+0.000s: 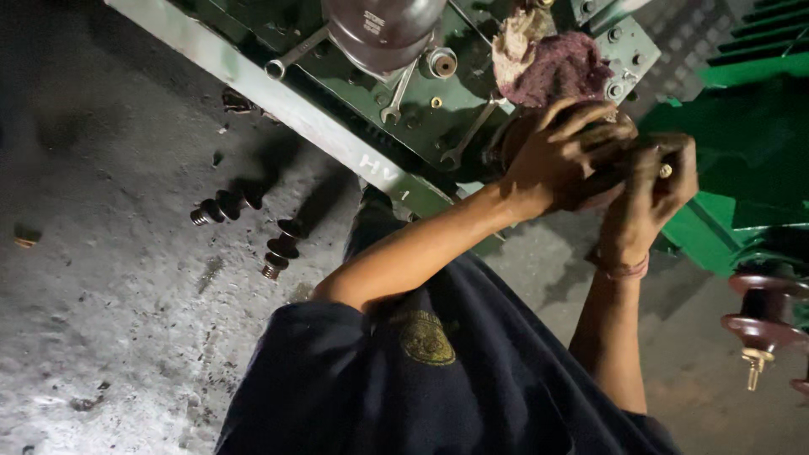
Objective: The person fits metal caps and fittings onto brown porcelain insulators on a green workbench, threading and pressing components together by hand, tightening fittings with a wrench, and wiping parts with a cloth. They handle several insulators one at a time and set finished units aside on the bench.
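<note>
Both my hands wrap around a dark brown ribbed insulator [590,181] on the green transformer top [354,80]. My left hand [556,152] covers its upper side, fingers curled over it. From the right, my right hand [653,181] grips it, fingers next to a small brass stud [666,171] at its tip. The hands hide most of the insulator. A dirty pink-purple rag [548,63] lies just above my left hand.
Three spanners [295,55] [396,97] [468,135] lie on the green top beside a large grey-brown insulator [383,29]. Two small brown insulators [223,205] [282,248] lie on the concrete floor. Another insulator [763,316] stands at the right edge.
</note>
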{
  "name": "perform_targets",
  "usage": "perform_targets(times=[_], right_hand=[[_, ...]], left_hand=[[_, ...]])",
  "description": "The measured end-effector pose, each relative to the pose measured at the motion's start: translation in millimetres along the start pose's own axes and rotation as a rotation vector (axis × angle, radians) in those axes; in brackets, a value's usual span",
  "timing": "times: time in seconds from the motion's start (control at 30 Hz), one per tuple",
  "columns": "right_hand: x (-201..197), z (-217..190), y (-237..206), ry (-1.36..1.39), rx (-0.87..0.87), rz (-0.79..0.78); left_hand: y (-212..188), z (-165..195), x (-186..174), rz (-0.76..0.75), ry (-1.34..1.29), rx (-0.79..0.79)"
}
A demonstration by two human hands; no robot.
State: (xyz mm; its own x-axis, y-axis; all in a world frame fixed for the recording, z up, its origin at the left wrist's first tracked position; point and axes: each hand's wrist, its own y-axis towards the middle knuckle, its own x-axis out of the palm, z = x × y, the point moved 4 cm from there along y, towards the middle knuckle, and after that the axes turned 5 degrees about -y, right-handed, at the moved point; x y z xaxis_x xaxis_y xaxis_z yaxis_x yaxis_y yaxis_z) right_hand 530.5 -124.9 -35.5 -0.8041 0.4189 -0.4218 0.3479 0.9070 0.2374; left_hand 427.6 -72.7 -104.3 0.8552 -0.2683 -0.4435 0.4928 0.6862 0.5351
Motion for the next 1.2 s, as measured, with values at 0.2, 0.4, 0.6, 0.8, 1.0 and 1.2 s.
perform_targets(times=[0.2,0.4,0.6,0.8,1.0,1.2], right_hand=[[-1.2,-27.4,-10.4,-0.146,-0.217,0.079],[-35.1,7.0,-45.4,0.002,0.069,0.182],[-52.6,37.3,-83.2,-0.040,0.106,0.261],[-63.7,45.1,-89.3,-0.046,0.091,0.255],[-53.5,38.9,-97.7,-0.336,0.076,0.197],[-11.1,24.0,-108.3,0.066,0.121,-0.120]], left_hand=[[-48.1,-102.5,-52.5,0.122,-0.009,-0.238],[-85.6,-238.6,-46.6,-0.299,0.516,-0.624],[-88.5,-254.3,-40.2,-0.167,0.403,-0.693],[-56.3,-212.7,-63.9,-0.079,0.466,-0.521],[-46.1,-19.6,-115.7,0.144,-0.097,-0.387],[-41.1,87.4,-89.7,-0.037,-0.440,-0.413]])
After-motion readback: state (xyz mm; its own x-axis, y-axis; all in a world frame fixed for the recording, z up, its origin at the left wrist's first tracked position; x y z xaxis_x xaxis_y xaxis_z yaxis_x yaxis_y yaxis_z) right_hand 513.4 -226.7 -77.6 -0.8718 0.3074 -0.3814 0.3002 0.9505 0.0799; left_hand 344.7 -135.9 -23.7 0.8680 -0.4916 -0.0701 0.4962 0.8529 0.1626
